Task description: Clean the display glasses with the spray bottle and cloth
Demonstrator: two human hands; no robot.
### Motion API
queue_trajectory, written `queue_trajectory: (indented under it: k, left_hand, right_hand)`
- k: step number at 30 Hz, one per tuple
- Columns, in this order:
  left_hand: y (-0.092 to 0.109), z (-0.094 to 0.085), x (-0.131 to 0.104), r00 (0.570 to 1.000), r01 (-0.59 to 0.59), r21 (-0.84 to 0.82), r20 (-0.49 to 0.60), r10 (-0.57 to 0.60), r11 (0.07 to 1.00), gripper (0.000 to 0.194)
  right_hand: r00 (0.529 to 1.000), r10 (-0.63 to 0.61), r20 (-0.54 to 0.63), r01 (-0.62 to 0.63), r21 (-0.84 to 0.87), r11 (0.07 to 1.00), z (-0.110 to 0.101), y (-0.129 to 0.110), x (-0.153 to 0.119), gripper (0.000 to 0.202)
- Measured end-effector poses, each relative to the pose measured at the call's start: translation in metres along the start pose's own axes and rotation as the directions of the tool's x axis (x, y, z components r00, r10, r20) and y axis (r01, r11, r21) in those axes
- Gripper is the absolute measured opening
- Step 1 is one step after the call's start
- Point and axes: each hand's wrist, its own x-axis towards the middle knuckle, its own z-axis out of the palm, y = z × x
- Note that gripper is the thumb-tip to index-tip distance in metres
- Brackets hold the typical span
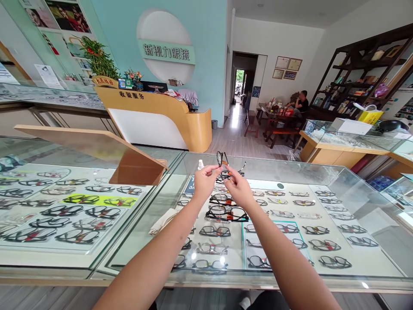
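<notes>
Above the glass counter I hold a dark-framed pair of eyeglasses up, side-on to me. My left hand pinches its lower part between thumb and fingers. From the other side my right hand is closed on it too, near an orange tag. Right below my hands, more black eyeglasses with orange tags stand in a row, partly covered by my fingers. A pale folded cloth lies left of my left forearm. Behind my left hand shows the white top of a small bottle.
The glass display case holds rows of eyeglasses. On its left part stands a tilted wooden board on a brown base. A wooden cashier desk is beyond. At the back right, a person sits by a dark table.
</notes>
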Motion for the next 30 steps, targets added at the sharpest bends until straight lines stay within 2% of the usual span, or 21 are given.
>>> queue_trajectory:
  k: [4,7,12,14,17,21,24,30]
  left_hand:
    - [-0.003,-0.002,0.001,0.994,-0.101,0.066,0.049,0.098,0.993,0.031]
    - [-0.006,-0.005,0.001,0.981,-0.182,0.185,0.094,0.167,0.966,0.026]
    - [-0.009,-0.007,0.001,0.970,-0.230,0.297,0.147,0.194,0.927,0.021]
    - [-0.009,-0.006,0.002,0.977,-0.196,0.257,0.138,0.164,0.946,0.023]
    - [-0.006,-0.002,0.002,0.992,-0.048,0.097,0.122,0.036,0.994,0.030]
    - [-0.001,0.004,0.000,0.973,0.118,-0.102,0.210,-0.094,0.988,0.046]
    - [0.003,0.008,-0.003,0.959,0.159,-0.172,0.261,-0.110,0.972,0.051]
    - [0.006,0.012,-0.007,0.946,0.167,-0.191,0.309,-0.102,0.967,0.051]
  right_hand:
    - [0.994,0.037,-0.107,-0.039,-0.012,0.999,-0.005,0.002,0.003,0.074]
    - [0.978,0.049,-0.201,-0.052,-0.010,0.999,-0.014,0.001,0.004,0.079]
    - [0.956,0.007,-0.295,-0.014,-0.021,1.000,-0.027,-0.001,0.005,0.076]
    - [0.959,-0.011,-0.284,-0.002,-0.048,0.999,-0.027,-0.001,0.004,0.074]
    - [0.977,-0.045,-0.207,0.011,-0.163,0.987,-0.021,0.001,0.004,0.063]
    - [0.967,-0.223,-0.127,0.160,-0.377,0.912,-0.009,0.005,0.002,0.051]
    - [0.948,-0.293,-0.126,0.216,-0.420,0.881,-0.005,0.008,0.002,0.043]
    - [0.941,-0.314,-0.127,0.256,-0.340,0.905,-0.005,0.010,0.002,0.037]
